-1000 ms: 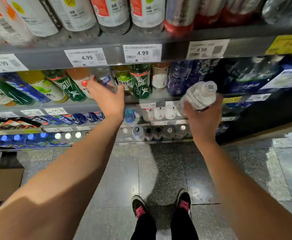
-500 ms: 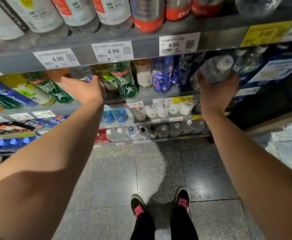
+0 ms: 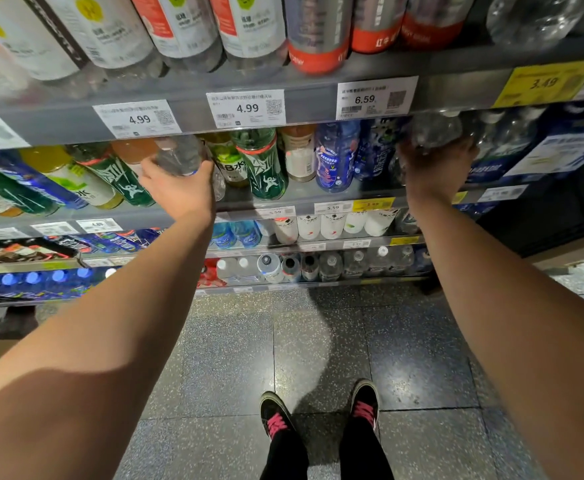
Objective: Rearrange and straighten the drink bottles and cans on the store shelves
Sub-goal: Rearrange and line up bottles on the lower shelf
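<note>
My left hand [image 3: 179, 188] grips a clear bottle [image 3: 178, 157] on the second shelf [image 3: 304, 199], between an orange drink and a yellow-green labelled bottle. My right hand [image 3: 436, 168] holds another clear water bottle [image 3: 434, 131], pushed in under the upper shelf edge at the right end of the same shelf, next to blue bottles [image 3: 335, 157]. Its cap is hidden by the shelf above. A green bottle [image 3: 263, 164] stands between my two hands.
The upper shelf [image 3: 318, 98] carries white-labelled and red-and-silver bottles, with price tags 4.99 and 6.59 on its edge. Lower shelves hold white bottles [image 3: 332, 225], small water bottles [image 3: 328, 265] and blue-capped ones [image 3: 34, 278]. Dark packs stand at the right. My shoes [image 3: 318, 414] are on the speckled floor.
My right hand moved the clear bottle up and right, into the second shelf under the upper shelf edge. My left hand has closed around a clear bottle and drawn it forward a little.
</note>
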